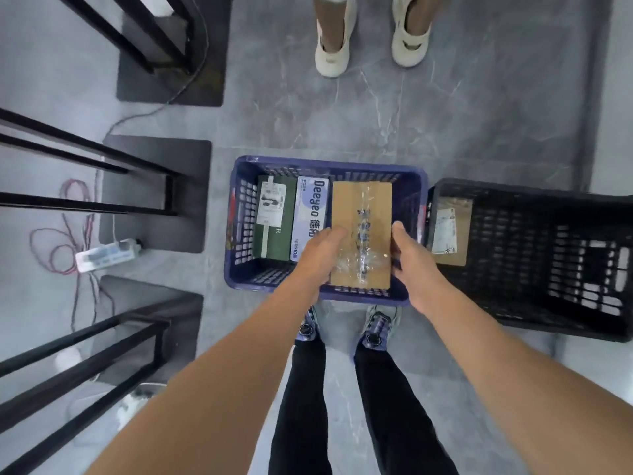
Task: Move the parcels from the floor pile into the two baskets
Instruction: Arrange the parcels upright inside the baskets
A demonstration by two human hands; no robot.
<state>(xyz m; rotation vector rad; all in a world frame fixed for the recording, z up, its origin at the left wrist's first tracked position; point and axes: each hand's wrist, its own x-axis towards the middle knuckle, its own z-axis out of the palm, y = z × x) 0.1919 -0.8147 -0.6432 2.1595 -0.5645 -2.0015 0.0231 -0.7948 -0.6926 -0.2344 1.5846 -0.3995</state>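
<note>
A blue basket (239,214) stands on the floor right in front of my feet. Inside it lie a green box (274,241) and a white-and-lilac box (310,207) side by side. A brown cardboard parcel (363,207) with clear tape sits over the basket's right part. My left hand (322,252) grips its left edge and my right hand (409,258) grips its right edge. To the right stands a black basket (548,262), with one brown labelled parcel (448,231) against its left wall. No floor pile shows in this view.
Black metal frames on dark base plates (154,193) line the left side, with a white power strip (108,255) and red cables on the floor. Another person's feet in pale shoes (332,53) stand beyond the blue basket. Grey floor lies between.
</note>
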